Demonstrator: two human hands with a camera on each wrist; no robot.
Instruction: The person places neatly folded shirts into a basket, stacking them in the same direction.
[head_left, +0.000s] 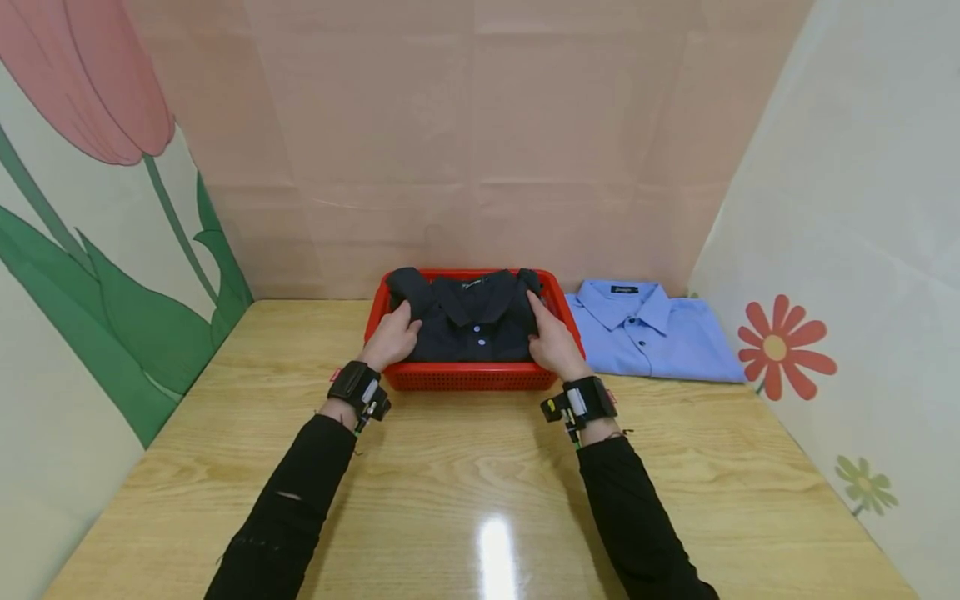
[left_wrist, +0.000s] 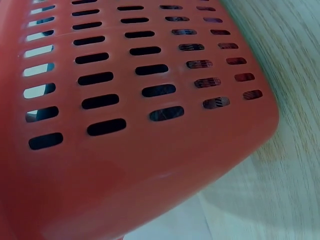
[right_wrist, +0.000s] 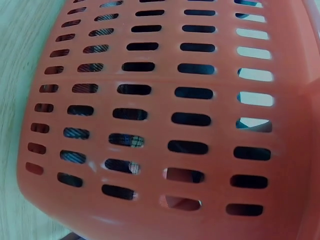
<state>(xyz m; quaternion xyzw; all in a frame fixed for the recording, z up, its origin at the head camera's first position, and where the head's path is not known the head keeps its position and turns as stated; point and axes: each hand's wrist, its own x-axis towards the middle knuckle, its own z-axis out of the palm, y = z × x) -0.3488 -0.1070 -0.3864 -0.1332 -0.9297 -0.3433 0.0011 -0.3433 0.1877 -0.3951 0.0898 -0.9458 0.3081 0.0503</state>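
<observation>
A folded dark polo shirt [head_left: 487, 333], collar and buttons facing up, lies in a red plastic basket [head_left: 472, 379] in the head view. My left hand [head_left: 390, 337] grips the shirt's left side, thumb on top. On the opposite side, my right hand [head_left: 557, 340] holds the shirt's edge, its index finger fairly straight along the cloth. Other fingertips are hidden by the cloth and rim. The left wrist view shows just the slotted basket wall [left_wrist: 115, 155], and the right wrist view likewise the opposite wall [right_wrist: 100, 200]; patterned cloth shows through some slots.
A folded light blue shirt [head_left: 648, 333] lies on the wooden table [head_left: 450, 483] right of the basket. A plain pinkish backdrop [head_left: 465, 150] rises behind, with flower-printed panels [head_left: 840, 208] at both sides.
</observation>
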